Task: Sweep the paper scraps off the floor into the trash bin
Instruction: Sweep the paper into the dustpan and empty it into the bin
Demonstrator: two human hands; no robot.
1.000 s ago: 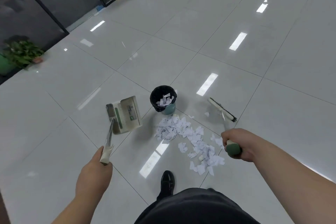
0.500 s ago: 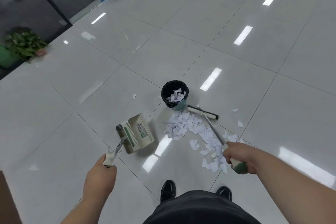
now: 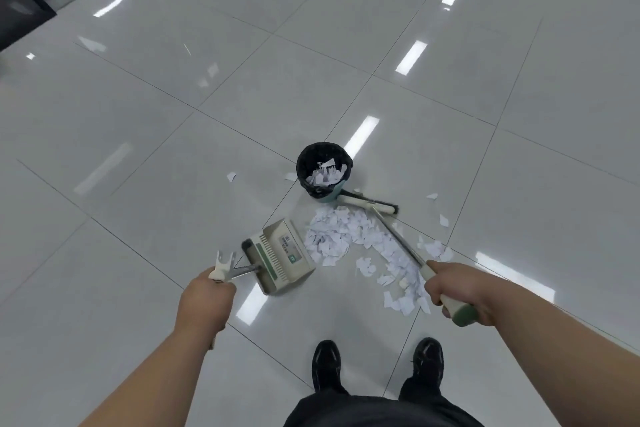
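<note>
Two bare hands work here, each with its grip closed around a handle. The left hand (image 3: 207,298), lower left of centre, is wrapped on the cream handle end of one dustpan (image 3: 280,255), a boxy beige plastic pan with a ribbed top and green stripe, sitting on the floor (image 3: 138,135) with its mouth toward the scraps. The right hand (image 3: 457,288), lower right, is clenched on the green-capped handle of one broom (image 3: 372,204), whose thin metal shaft runs up to a long narrow head lying just beside the bin. One round trash bin (image 3: 324,170), black-lined, centre frame, already holds white pieces. The paper scraps (image 3: 346,236), small torn white bits too many to count, lie heaped between dustpan and broom shaft, with a few strays around the bin. Two black shoes (image 3: 325,367) stand at the bottom on glossy grey tiles.
</note>
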